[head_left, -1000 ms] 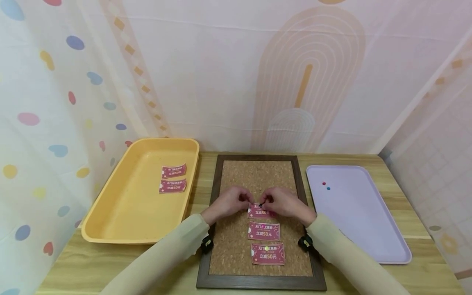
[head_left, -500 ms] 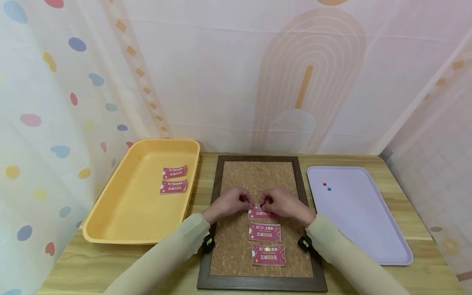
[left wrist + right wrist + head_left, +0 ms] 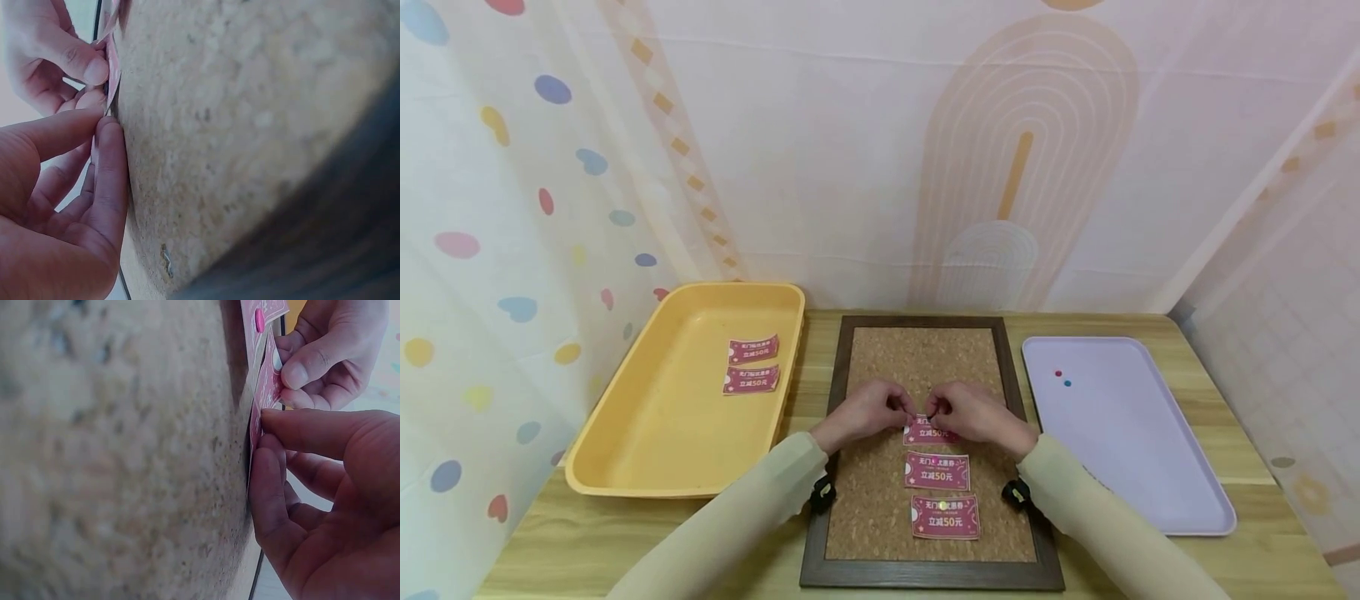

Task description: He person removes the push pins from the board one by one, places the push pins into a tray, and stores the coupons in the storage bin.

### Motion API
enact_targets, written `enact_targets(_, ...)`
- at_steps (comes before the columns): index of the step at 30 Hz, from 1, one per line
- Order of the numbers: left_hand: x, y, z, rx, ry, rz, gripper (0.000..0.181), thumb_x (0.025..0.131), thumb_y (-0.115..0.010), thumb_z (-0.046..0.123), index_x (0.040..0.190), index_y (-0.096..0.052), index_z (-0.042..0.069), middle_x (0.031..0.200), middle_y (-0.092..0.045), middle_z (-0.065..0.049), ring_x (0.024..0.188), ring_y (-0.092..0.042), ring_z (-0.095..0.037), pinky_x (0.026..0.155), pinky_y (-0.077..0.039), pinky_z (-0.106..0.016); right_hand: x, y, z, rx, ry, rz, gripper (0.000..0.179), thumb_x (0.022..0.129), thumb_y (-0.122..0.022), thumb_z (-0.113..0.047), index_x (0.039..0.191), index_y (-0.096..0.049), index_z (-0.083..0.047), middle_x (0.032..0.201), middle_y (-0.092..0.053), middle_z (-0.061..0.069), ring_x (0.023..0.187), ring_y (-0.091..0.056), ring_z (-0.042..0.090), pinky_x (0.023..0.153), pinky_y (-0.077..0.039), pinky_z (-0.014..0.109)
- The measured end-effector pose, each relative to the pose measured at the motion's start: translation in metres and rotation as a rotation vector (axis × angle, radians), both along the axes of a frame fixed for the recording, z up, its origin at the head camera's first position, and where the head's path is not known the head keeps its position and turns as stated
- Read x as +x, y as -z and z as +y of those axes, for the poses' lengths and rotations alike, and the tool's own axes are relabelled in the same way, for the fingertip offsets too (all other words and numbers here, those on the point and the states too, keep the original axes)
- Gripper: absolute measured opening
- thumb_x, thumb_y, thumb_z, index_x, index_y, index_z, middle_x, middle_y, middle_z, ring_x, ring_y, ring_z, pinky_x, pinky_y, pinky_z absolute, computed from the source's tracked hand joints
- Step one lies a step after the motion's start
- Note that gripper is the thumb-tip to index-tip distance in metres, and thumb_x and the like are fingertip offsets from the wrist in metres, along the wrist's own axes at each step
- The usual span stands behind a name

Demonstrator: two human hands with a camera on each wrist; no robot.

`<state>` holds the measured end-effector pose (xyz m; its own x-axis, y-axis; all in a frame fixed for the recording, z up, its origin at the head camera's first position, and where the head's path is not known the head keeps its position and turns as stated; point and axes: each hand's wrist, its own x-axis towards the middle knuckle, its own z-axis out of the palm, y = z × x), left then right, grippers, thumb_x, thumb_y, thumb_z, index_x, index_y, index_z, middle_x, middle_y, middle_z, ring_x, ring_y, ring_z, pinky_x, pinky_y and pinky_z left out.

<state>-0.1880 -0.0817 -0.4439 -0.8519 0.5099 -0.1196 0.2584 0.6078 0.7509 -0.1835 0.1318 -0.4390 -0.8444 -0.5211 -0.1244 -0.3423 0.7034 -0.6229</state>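
Note:
In the head view, a framed corkboard [image 3: 868, 525] carries a column of red-and-white paper coupons. My left hand [image 3: 868, 410] pinches the upper left edge of the top coupon [image 3: 931, 433]. At that coupon's upper middle, my right hand [image 3: 976, 414] pinches a small dark push pin [image 3: 933, 418] against the paper, its tip hidden. The left wrist view shows the coupon's edge between my left thumb and forefinger, close to the cork. Below lie a middle coupon [image 3: 937, 477] with a pink push pin [image 3: 934, 461] and a bottom coupon [image 3: 946, 525] with a yellow-green push pin [image 3: 943, 505].
Left of the board is a yellow tray [image 3: 647, 425] holding two more coupons [image 3: 752, 380]. A lilac tray [image 3: 1135, 442] on the right holds a red pin [image 3: 1058, 373] and a blue pin [image 3: 1067, 383]. A patterned curtain [image 3: 850, 167] hangs behind the wooden table [image 3: 542, 542].

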Motion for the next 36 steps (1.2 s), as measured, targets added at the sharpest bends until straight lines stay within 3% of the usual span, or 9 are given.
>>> enact_targets(15,-0.0012,0.0001,0.0022,-0.002,-0.002,0.006,0.004,0.092,-0.075,0.006,0.093,-0.078,0.007,0.083,-0.071,0.003,0.072,-0.058,-0.008,0.067,-0.047,-0.025,0.0,0.0003,0.0017,-0.004,-0.028,0.031,0.008,0.091,-0.07,-0.004,0.09,-0.067,-0.012,0.075,-0.06,-0.006,0.064,-0.051,0.009,0.06,-0.041,0.027)
enact_targets(24,-0.0013,0.0004,0.0024,-0.001,-0.005,0.008,0.004,0.091,-0.077,0.008,0.092,-0.077,0.005,0.082,-0.071,0.003,0.072,-0.058,-0.008,0.066,-0.047,-0.025,0.0002,-0.0006,0.002,-0.011,-0.029,0.015,0.006,0.091,-0.069,-0.003,0.091,-0.068,-0.009,0.075,-0.06,-0.005,0.063,-0.052,0.009,0.06,-0.041,0.027)
enact_targets(31,0.0014,0.004,-0.0002,-0.002,-0.037,-0.032,0.004,0.091,-0.074,0.006,0.093,-0.077,0.008,0.083,-0.071,0.003,0.073,-0.059,-0.011,0.067,-0.048,-0.027,0.0012,0.0009,-0.0006,-0.032,-0.039,-0.008,0.005,0.093,-0.069,-0.003,0.09,-0.068,-0.007,0.076,-0.06,-0.004,0.064,-0.053,0.01,0.06,-0.042,0.027)
enact_targets(36,0.0008,0.0017,0.0022,-0.014,-0.031,-0.016,0.004,0.091,-0.075,0.008,0.093,-0.077,0.006,0.083,-0.071,0.003,0.073,-0.059,-0.01,0.067,-0.048,-0.026,0.0012,-0.0009,0.0022,-0.036,-0.029,-0.023,0.005,0.094,-0.069,-0.004,0.091,-0.067,-0.007,0.077,-0.06,-0.003,0.066,-0.052,0.011,0.061,-0.042,0.027)
